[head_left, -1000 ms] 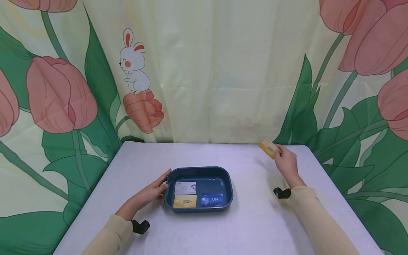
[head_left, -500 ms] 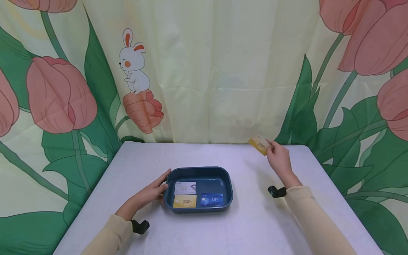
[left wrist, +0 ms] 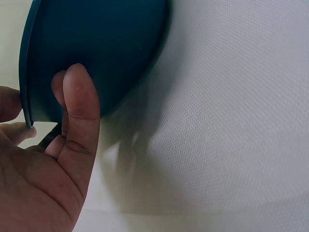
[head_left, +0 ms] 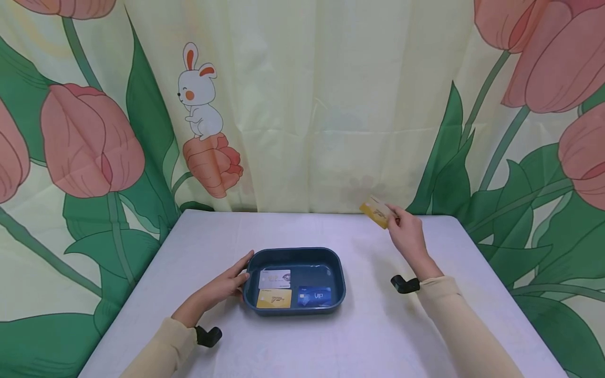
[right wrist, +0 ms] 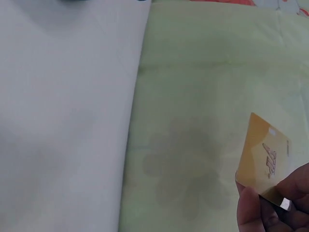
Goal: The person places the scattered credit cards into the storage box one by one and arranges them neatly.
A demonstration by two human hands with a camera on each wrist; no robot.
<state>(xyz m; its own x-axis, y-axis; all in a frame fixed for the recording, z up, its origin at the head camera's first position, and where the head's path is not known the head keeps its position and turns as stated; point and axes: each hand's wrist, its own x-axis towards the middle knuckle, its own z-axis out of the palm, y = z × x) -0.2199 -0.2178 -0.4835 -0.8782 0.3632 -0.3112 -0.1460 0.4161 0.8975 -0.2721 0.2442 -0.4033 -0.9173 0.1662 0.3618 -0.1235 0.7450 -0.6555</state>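
In the head view my left hand [head_left: 219, 286] holds the left end of a dark blue rectangular tray [head_left: 295, 312]. The left wrist view shows the fingers [left wrist: 79, 96] against the tray's outer wall [left wrist: 106, 38], with other fingertips at the rim. Inside the tray lie a silver-white card [head_left: 274, 279], a yellow card [head_left: 273, 298] below it and a blue VIP card [head_left: 314, 296] to the right. Raised above the table's far right, my right hand [head_left: 410, 236] pinches another yellow card [head_left: 376, 212] by one end. That card [right wrist: 263, 154] is tilted, its printed face showing in the right wrist view.
A white cloth covers the table [head_left: 302, 346], whose far edge meets a pale curtain [head_left: 307, 131] printed with tulips and a rabbit. Each wrist carries a small black device, one on the left [head_left: 208, 336] and one on the right [head_left: 405, 284].
My right hand has moved left and slightly up with the yellow card still pinched in it. The left hand, the tray and the cards inside have stayed in place.
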